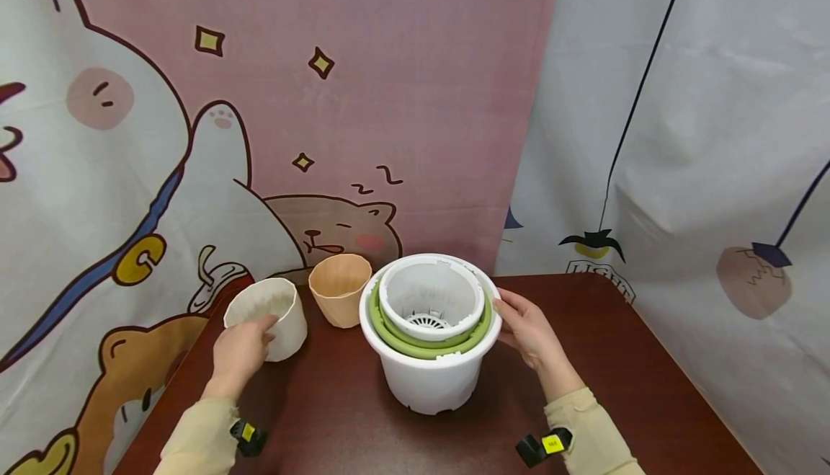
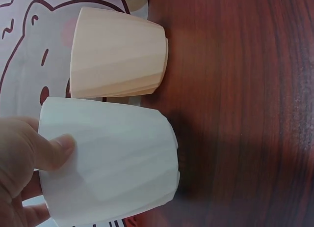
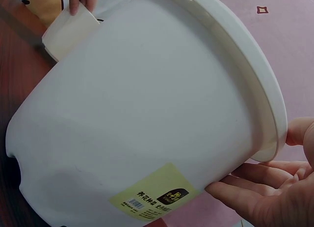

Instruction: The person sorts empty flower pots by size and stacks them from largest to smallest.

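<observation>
My left hand (image 1: 241,352) pinches the rim of a small white flower pot (image 2: 113,158), thumb on its outer wall and fingers inside. That pot looks slightly tilted near the table's left side. To the right stands a large white flower pot (image 1: 431,381) with a green flower pot (image 1: 424,351) and a smaller white flower pot (image 1: 433,295) with a slotted bottom nested in it. My right hand (image 1: 527,327) holds the large pot's rim on the right, thumb at the rim and fingers beneath it. A yellow-green label (image 3: 154,195) is on the large pot's wall.
A peach-coloured flower pot (image 1: 340,291) stands behind, between the small white pot and the nested stack. Everything is on a dark red-brown wooden table (image 1: 318,417). A pink cartoon cloth (image 1: 415,100) hangs behind, with a white cloth (image 1: 681,172) at the right.
</observation>
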A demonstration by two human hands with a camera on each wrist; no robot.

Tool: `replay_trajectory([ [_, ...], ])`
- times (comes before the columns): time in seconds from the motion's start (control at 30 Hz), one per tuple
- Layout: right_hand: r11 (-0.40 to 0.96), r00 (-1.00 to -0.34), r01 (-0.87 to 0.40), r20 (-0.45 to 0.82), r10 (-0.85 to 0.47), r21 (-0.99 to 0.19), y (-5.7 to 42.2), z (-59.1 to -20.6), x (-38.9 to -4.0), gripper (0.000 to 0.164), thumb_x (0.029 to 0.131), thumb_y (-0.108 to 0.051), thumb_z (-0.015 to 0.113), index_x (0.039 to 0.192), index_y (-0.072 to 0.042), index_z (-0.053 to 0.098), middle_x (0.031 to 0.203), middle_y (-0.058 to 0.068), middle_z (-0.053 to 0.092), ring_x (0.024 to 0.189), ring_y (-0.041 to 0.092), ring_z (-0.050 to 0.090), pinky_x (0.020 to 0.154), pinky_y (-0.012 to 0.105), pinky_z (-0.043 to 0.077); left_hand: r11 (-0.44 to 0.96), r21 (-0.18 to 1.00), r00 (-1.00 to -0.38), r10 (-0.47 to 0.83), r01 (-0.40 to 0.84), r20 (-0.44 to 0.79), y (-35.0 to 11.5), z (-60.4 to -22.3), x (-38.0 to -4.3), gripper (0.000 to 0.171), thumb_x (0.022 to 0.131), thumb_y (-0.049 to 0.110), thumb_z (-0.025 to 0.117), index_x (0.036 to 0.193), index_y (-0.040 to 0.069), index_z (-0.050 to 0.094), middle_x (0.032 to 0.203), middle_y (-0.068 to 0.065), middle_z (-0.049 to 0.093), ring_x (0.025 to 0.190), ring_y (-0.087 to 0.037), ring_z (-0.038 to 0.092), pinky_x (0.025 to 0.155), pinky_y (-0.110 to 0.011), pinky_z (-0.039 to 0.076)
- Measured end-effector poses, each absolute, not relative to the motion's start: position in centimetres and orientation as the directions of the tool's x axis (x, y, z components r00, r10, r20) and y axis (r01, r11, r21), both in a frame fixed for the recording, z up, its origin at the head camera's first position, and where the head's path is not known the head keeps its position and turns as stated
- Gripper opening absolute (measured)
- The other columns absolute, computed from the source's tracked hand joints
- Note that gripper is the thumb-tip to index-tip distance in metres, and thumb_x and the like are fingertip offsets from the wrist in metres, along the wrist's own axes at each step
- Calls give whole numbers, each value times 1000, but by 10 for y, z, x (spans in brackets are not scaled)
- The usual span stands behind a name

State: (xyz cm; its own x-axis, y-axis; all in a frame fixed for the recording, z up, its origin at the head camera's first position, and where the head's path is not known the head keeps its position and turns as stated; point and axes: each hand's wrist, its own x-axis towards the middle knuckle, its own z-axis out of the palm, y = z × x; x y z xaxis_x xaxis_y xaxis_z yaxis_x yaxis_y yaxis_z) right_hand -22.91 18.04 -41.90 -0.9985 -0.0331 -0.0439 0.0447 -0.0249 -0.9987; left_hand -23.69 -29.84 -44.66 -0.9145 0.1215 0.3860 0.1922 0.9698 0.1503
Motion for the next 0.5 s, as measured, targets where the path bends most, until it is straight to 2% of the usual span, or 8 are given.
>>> replay_trajectory([
  [0.5, -17, -998, 49, -49, -28, -999, 181, -419, -229, 51, 104, -22, 52, 146, 4, 40, 134, 22, 54, 94, 12, 67, 81, 35, 58, 965, 158, -907, 130, 209, 402, -300, -442, -224, 29, 79, 2, 77, 107, 6, 72, 87, -14, 72, 65, -35, 64, 53, -49, 50],
])
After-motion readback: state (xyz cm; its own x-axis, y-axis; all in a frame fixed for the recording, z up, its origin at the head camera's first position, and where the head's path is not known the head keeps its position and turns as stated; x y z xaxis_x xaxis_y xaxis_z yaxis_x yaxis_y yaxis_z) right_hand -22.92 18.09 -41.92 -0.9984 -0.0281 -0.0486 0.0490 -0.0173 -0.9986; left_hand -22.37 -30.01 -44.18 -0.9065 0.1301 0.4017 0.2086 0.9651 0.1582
